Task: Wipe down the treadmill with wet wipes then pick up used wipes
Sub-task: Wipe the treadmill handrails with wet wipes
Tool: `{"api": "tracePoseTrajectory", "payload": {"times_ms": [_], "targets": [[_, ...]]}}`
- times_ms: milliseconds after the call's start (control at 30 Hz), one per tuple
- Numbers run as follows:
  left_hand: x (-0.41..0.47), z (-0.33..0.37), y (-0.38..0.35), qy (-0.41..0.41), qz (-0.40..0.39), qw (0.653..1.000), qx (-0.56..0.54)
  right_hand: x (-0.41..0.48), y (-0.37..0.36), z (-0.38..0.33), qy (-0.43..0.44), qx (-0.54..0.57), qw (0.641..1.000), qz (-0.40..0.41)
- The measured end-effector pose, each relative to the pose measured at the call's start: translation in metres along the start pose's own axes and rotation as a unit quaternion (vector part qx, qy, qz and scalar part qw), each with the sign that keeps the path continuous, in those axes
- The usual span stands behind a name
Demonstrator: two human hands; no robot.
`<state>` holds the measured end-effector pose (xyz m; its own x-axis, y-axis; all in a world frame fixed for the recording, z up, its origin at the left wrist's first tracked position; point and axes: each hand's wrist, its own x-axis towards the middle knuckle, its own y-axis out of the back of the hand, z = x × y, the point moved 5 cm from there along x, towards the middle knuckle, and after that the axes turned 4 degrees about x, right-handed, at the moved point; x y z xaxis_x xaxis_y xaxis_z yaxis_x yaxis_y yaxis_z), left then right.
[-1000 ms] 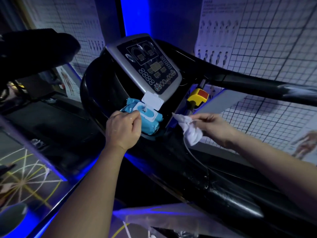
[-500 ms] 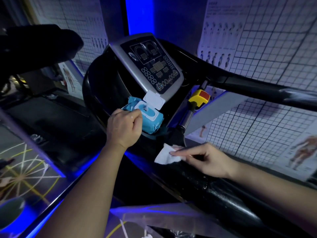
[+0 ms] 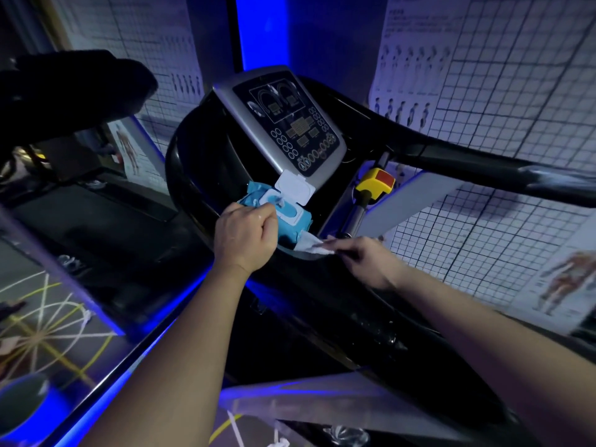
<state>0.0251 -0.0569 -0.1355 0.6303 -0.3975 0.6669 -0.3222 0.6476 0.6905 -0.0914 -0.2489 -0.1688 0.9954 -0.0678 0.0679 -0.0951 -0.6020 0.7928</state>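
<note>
View: head camera, looking down along both bare forearms.
Left hand: the left hand (image 3: 246,235) comes in from 7 o'clock, knuckles up and fingers curled. It rests on the wipes pack (image 3: 292,222), with thumb and forefinger pinched together at the pack's opening. Whether they hold a sheet there cannot be told.
Right hand: the right hand (image 3: 366,259) comes in from 4 o'clock, palm down. Its fingertips pinch one end of the wipe (image 3: 311,245). The hand is motion-blurred.
Wipe: white and crumpled, it lies on the black rim of the treadmill (image 3: 322,301), touching the pack's corner at the pack's 5 o'clock.
Wipes pack: blue, with a white flip lid (image 3: 296,188) standing open. It sits in the tray at 6 o'clock of the console (image 3: 283,124).
Stop key: a yellow stop key (image 3: 375,183) with a red top sits at 3 o'clock of the lid, well apart from both hands.
Counts: two hands, one pack, one loose wipe, one console, one stop key. There are two anatomy posters, one (image 3: 567,279) at 3 o'clock of the frame and one (image 3: 129,150) at 10 o'clock.
Writing: the console markings and the print on the gridded wall charts (image 3: 500,75) at 1 o'clock are too small to read. No brand shows on the pack.
</note>
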Motion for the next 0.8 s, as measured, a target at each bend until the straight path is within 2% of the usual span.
{"api": "tracePoseTrajectory", "payload": {"times_ms": [200, 367, 500, 600, 667, 733, 800], "targets": [[-0.001, 0.002, 0.003, -0.018, 0.014, 1.0, -0.002, -0.072, -0.005, -0.026, -0.029, -0.06, 0.995, 0.073], [-0.004, 0.003, 0.008, -0.026, 0.014, 1.0, 0.006, -0.127, -0.028, -0.048, -0.038, -0.076, 0.977, 0.197], [-0.006, 0.008, 0.012, -0.03, -0.002, 0.999, 0.01, -0.155, -0.08, -0.053, -0.02, -0.104, 0.951, 0.289], [-0.008, 0.008, 0.014, -0.044, -0.004, 0.999, -0.001, -0.172, -0.127, -0.054, 0.009, -0.137, 0.946, 0.294], [-0.008, 0.008, 0.013, -0.061, -0.009, 0.998, -0.004, -0.183, -0.164, -0.039, 0.013, -0.189, 0.95, 0.25], [-0.009, 0.008, 0.01, -0.072, -0.019, 0.997, -0.001, -0.195, -0.197, -0.011, -0.043, -0.204, 0.953, 0.22], [-0.01, 0.006, 0.007, -0.084, -0.032, 0.996, 0.008, -0.211, -0.217, 0.01, -0.123, -0.154, 0.955, 0.222]]}}
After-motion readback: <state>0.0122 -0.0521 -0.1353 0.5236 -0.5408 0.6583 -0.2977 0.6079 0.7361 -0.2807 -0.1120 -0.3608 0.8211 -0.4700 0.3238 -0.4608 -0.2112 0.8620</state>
